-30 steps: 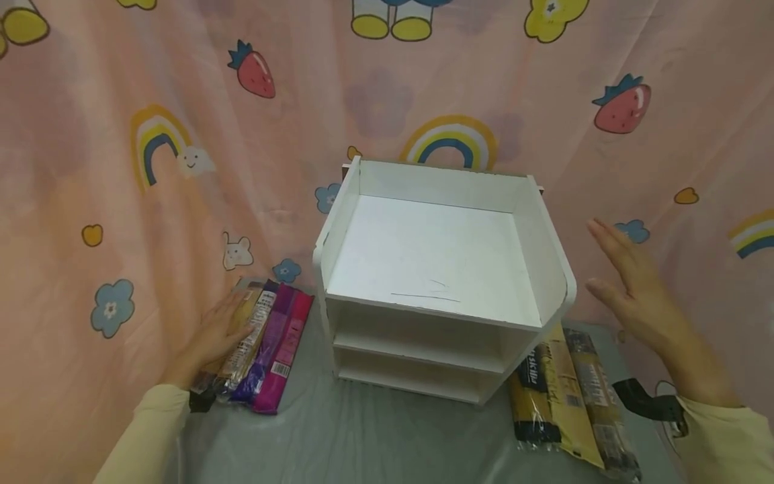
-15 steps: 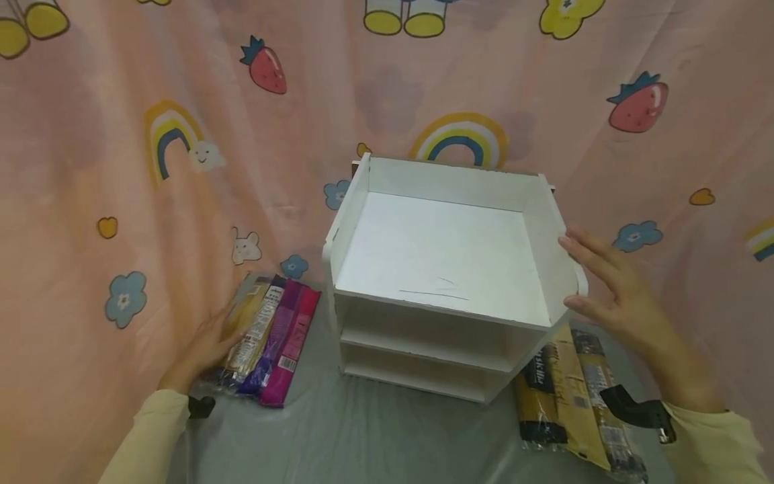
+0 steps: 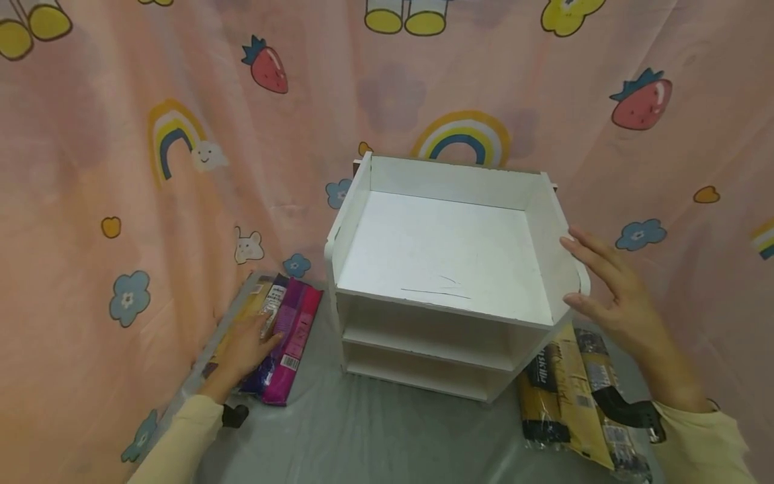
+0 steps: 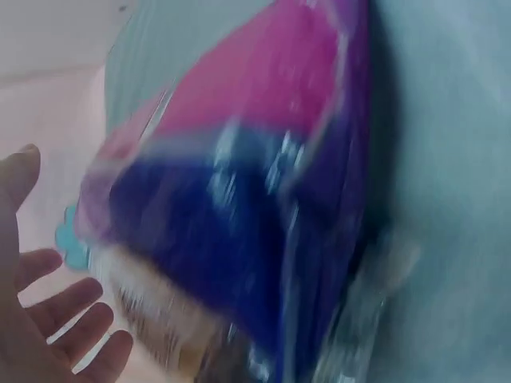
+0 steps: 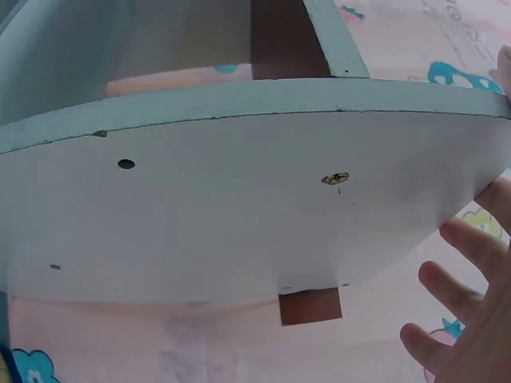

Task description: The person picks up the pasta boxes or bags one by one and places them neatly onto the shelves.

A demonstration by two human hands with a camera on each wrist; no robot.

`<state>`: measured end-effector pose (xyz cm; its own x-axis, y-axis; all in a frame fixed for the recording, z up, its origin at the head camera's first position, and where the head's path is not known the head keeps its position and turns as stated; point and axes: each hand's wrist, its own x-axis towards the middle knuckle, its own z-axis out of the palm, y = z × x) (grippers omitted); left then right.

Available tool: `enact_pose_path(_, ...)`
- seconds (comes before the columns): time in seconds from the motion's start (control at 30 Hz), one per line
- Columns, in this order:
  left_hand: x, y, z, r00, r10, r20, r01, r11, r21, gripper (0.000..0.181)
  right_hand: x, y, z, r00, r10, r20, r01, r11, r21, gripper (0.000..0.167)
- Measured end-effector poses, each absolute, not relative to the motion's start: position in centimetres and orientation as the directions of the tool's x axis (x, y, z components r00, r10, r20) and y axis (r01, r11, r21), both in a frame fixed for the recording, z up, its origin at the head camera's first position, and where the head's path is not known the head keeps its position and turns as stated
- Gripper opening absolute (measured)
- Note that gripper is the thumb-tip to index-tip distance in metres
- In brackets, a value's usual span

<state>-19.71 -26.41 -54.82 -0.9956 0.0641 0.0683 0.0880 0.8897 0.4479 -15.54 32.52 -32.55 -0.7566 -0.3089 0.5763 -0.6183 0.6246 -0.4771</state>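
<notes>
A white shelf unit (image 3: 447,249) with a raised rim and lower compartments stands in the middle. My right hand (image 3: 623,302) is at its right side panel, fingers spread, fingertips at the panel's edge; the right wrist view shows the fingers (image 5: 459,295) beside the white panel (image 5: 223,207). On the left, my left hand (image 3: 244,346) lies over several long packets, its fingers extended above a pink and purple packet (image 3: 293,343) and a yellow one (image 3: 248,306). In the left wrist view the left hand (image 4: 60,319) is relaxed beside the blurred pink and blue packet (image 4: 215,199).
Several yellow and brown packets (image 3: 571,396) lie to the right of the shelf unit on the grey-green table cover (image 3: 375,437). Behind everything hangs a pink curtain (image 3: 302,134) with rainbows and strawberries.
My right hand has moved left to the shelf unit's side panel. My left hand has shifted right over the packets. The head view has turned slightly.
</notes>
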Motion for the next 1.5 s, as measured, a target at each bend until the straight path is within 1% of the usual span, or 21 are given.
enact_pose_path(0.1,-19.6,-25.5,-55.3,-0.994,0.071,0.083,0.100,0.899,0.426,0.074,-15.5,32.4,-32.6,-0.769,-0.287,0.571,-0.604,0.617,-0.504,0.072)
enact_pose_path(0.2,-19.4,-24.9,-55.6,-0.993,0.080,0.088,0.109,0.902,0.417,0.078,-15.6,32.4,-32.6,-0.769,-0.280,0.575,-0.604,0.615,-0.507,0.072)
enact_pose_path(0.43,-18.9,-24.1,-56.2,-0.996,0.085,0.037,0.093,0.909,0.406,0.092,-15.6,32.3,-32.8,-0.753,-0.280,0.595,-0.616,0.616,-0.490,0.069)
enact_pose_path(0.57,-18.8,-23.7,-56.4,-0.997,0.081,0.019,0.082,0.923,0.375,0.104,-15.5,32.3,-32.8,-0.763,-0.269,0.588,-0.605,0.615,-0.505,0.069)
enact_pose_path(0.67,-18.8,-23.5,-56.4,-0.997,0.072,-0.010,0.064,0.933,0.353,0.109,-15.5,32.2,-32.9,-0.770,-0.262,0.582,-0.599,0.610,-0.519,0.069)
enact_pose_path(0.8,-18.9,-23.5,-56.3,-0.997,0.079,-0.011,0.071,0.935,0.346,0.107,-15.5,32.2,-32.9,-0.769,-0.265,0.581,-0.601,0.608,-0.519,0.071)
enact_pose_path(1.07,-19.1,-23.8,-55.7,-0.991,0.134,-0.015,0.117,0.913,0.392,0.094,-15.5,32.1,-32.9,-0.777,-0.259,0.574,-0.593,0.607,-0.529,0.073)
enact_pose_path(1.27,-19.2,-23.9,-56.0,-0.991,0.133,-0.032,0.109,0.910,0.401,0.088,-15.4,32.0,-33.0,-0.773,-0.262,0.578,-0.597,0.609,-0.521,0.073)
enact_pose_path(1.33,-19.0,-23.7,-55.9,-0.992,0.122,-0.038,0.099,0.920,0.378,0.088,-15.5,32.0,-33.1,-0.771,-0.263,0.580,-0.598,0.613,-0.516,0.073)
enact_pose_path(1.5,-18.4,-22.5,-56.0,-0.999,0.051,-0.011,0.045,0.946,0.321,0.097,-15.4,32.0,-33.2,-0.774,-0.255,0.580,-0.595,0.607,-0.527,0.074)
